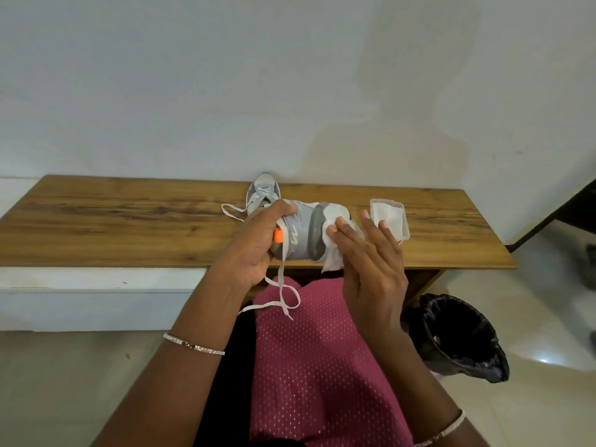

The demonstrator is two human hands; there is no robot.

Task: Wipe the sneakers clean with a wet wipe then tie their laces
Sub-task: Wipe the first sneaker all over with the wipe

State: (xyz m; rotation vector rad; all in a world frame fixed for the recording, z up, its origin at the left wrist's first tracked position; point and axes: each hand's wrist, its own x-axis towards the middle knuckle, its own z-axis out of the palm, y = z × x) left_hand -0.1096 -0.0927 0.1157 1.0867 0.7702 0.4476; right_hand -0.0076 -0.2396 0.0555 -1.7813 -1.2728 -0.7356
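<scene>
My left hand [258, 240] grips a grey sneaker [301, 233] from its open top, holding it on its side above the table's front edge. Its loose white laces [283, 291] hang down over my lap. My right hand [364, 253] presses a white wet wipe [332, 240] against the sneaker's sole end with straight fingers. A second grey sneaker [262, 191] stands on the wooden table [129, 221] behind the first, toe toward the wall, with a lace trailing left.
An open pack of wet wipes [390, 217] lies on the table just right of my right hand. A bin lined with a black bag [458, 337] stands on the floor at the right. A white ledge [96, 285] runs below the table's left side.
</scene>
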